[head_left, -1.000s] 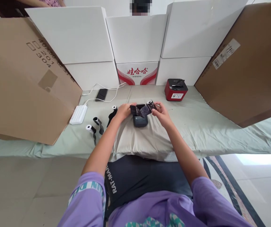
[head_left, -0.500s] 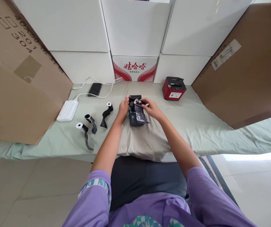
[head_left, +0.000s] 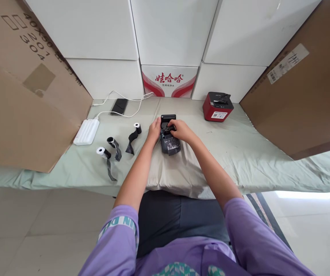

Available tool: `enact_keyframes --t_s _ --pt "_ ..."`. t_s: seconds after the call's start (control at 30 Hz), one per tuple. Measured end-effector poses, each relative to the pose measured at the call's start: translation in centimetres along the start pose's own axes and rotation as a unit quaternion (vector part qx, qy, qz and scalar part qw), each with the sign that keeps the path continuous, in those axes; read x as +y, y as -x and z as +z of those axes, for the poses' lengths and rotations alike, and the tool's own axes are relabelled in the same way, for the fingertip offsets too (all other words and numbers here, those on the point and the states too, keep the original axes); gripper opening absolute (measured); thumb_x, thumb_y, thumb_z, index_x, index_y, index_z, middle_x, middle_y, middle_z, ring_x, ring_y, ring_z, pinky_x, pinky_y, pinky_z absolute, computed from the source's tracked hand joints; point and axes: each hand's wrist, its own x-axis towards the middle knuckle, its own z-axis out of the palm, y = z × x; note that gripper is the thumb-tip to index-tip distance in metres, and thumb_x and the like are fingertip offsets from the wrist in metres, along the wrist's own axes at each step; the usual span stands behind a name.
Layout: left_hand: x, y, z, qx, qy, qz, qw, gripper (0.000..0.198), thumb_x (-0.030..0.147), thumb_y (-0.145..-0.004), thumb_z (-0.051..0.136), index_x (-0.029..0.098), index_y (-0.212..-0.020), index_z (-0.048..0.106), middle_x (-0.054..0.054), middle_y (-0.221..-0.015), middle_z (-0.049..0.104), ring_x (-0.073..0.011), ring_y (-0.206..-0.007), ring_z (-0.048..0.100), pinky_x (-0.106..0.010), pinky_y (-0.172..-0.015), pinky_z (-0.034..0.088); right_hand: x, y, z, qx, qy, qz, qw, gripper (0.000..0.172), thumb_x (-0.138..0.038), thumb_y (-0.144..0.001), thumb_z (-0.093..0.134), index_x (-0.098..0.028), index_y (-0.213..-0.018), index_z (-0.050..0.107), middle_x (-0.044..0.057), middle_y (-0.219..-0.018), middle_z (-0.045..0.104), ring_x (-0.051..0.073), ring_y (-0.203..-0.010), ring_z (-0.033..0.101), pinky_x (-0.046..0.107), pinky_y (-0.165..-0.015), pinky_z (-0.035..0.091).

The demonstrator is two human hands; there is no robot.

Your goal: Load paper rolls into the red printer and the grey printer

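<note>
The right hand (head_left: 181, 130) pinches a black roll (head_left: 168, 129) between thumb and fingers, inside the open printer (head_left: 163, 145); the roll's strip (head_left: 173, 144) drapes over the printer's front. The left hand (head_left: 154, 131) touches the printer's left side; how firmly it grips, I cannot tell. Leftward lie three more rolls (head_left: 107, 153), a white power bank (head_left: 86, 132) and a phone (head_left: 119, 106); a red device (head_left: 218, 109) stands to the right.

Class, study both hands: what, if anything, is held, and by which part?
The right hand holds the dark roll toward its right end, within the open device; the left hand touches the device's left side, grip unclear.
</note>
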Motion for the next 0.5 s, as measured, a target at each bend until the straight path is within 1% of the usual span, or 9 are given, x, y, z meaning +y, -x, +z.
enact_keyframes --t_s 0.1,0.2,0.33,0.43,0.5 --pt "0.1 0.1 -0.1 0.001 0.002 0.011 1.0 0.067 0.072 -0.103 0.037 0.017 -0.103 0.075 -0.009 -0.097 0.075 -0.0241 -0.097 0.068 -0.032 -0.09 0.052 0.1 0.4 -0.3 0.016 -0.031 -0.008 0.999 0.035 -0.01 -0.076 0.061 -0.016 -0.109 0.072 0.011 -0.11 0.075 0.027 -0.095 0.065 0.038 -0.09 0.05" --pt "0.1 0.0 -0.1 -0.003 0.007 0.006 1.0 0.067 0.073 -0.102 0.037 0.018 -0.104 0.075 -0.008 -0.098 0.075 -0.024 -0.099 0.069 -0.032 -0.092 0.051 0.2 0.9 -0.4 0.026 -0.039 -0.013 0.999 0.032 -0.013 -0.079 0.062 -0.017 -0.109 0.07 0.01 -0.109 0.074 0.026 -0.094 0.063 0.039 -0.09 0.05" --pt "0.2 0.2 -0.1 -0.01 -0.006 0.024 1.0 0.065 0.069 -0.105 0.035 0.017 -0.112 0.074 -0.011 -0.111 0.077 -0.0259 -0.11 0.069 -0.034 -0.099 0.05 0.4 1.0 0.7 -0.001 0.003 -0.003 1.0 0.032 -0.009 -0.078 0.063 -0.018 -0.108 0.072 0.01 -0.108 0.074 0.03 -0.103 0.06 0.042 -0.095 0.049" --pt "0.5 0.4 -0.2 -0.009 -0.009 0.029 0.999 0.064 0.068 -0.105 0.035 0.017 -0.112 0.074 -0.012 -0.113 0.077 -0.0262 -0.112 0.069 -0.034 -0.1 0.05 0.4 0.8 1.4 0.007 0.025 0.028 0.999 0.03 -0.008 -0.077 0.065 -0.018 -0.103 0.075 0.013 -0.115 0.069 0.031 -0.107 0.059 0.045 -0.1 0.048" --pt "0.7 0.5 -0.2 -0.011 -0.007 0.022 1.0 0.063 0.068 -0.105 0.037 0.017 -0.11 0.074 -0.011 -0.112 0.078 -0.0258 -0.11 0.07 -0.033 -0.099 0.051 0.4 0.7 1.4 0.016 0.02 0.031 0.999 0.023 -0.011 -0.077 0.068 -0.018 -0.097 0.077 0.013 -0.114 0.067 0.031 -0.107 0.059 0.047 -0.102 0.048"
